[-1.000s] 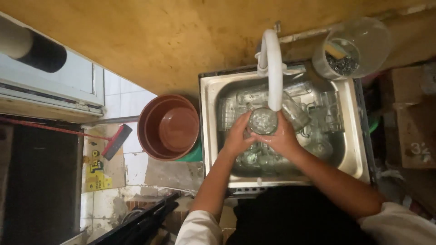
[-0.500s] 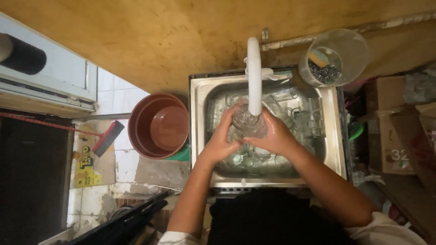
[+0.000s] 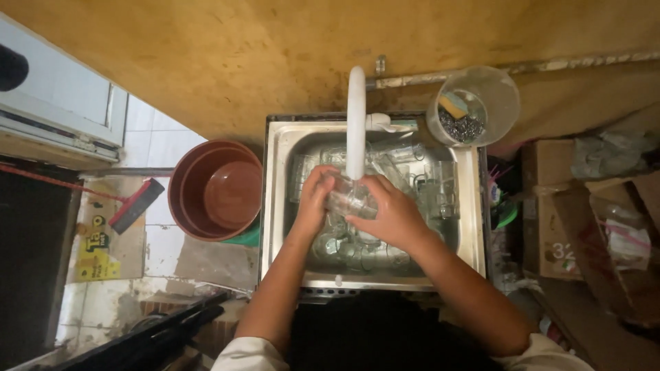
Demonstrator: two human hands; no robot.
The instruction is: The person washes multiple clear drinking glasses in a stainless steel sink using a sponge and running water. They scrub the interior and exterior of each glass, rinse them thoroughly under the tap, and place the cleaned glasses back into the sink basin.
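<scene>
Both my hands hold one clear drinking glass (image 3: pixel 347 199) on its side under the white tap (image 3: pixel 355 120) over the steel sink (image 3: pixel 471 220). My left hand (image 3: pixel 315 203) wraps the glass's left end. My right hand (image 3: pixel 388 211) grips it from the right, fingers over its body. Several other clear glasses (image 3: pixel 426 182) lie piled in the sink basin beneath and around my hands.
A clear plastic tub (image 3: pixel 474 103) with a sponge and steel scourer sits at the sink's back right corner. Stacked brown basins (image 3: pixel 216 189) stand on the floor to the left, beside a red-handled brush (image 3: pixel 134 206). Cardboard boxes (image 3: pixel 584 220) crowd the right.
The view has shifted so the sink sits further right. My hands have turned the glass from upright under the tap to lying sideways between them.
</scene>
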